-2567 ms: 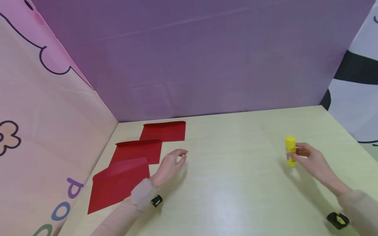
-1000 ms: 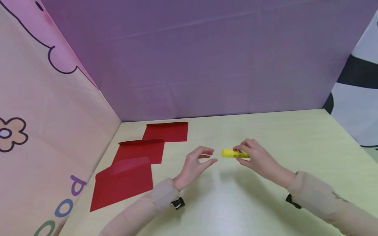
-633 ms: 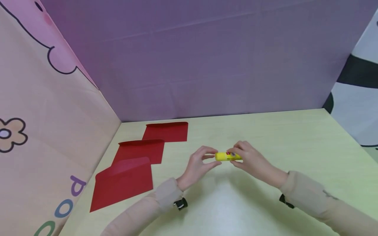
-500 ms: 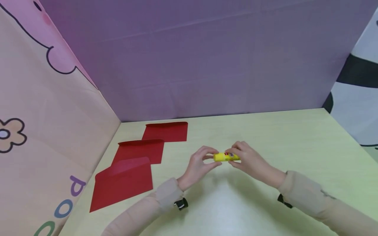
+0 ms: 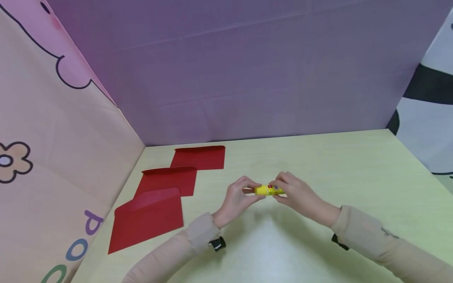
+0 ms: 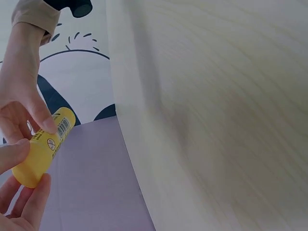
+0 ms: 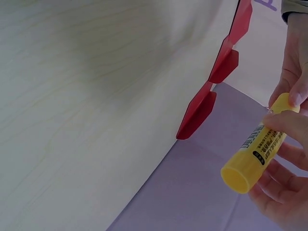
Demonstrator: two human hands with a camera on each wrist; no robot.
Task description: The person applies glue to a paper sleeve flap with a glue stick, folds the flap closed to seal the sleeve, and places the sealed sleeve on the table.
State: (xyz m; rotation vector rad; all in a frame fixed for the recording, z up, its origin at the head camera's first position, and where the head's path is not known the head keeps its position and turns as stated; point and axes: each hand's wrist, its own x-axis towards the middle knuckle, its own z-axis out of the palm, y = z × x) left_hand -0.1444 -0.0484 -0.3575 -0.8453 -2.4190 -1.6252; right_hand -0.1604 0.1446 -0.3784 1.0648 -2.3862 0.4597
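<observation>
A yellow glue stick lies level between both hands above the table, its cap end to the left. My left hand pinches that cap end between thumb and fingers. The right hand grips the body from the other side; its thumb and fingers cover part of the printed label. In the left wrist view the glue stick shows a barcode. Its hollow round base faces outward in the right wrist view, where the glue stick bears black print.
Three red envelopes overlap in a row on the table's left: a front one, a middle one and a back one. Behind the pale wooden table stands a purple backdrop. Printed panels flank both sides.
My right hand has brought the glue stick from the right side to the middle and tipped it level. The left hand has moved right and taken its cap end. The envelopes stay put.
</observation>
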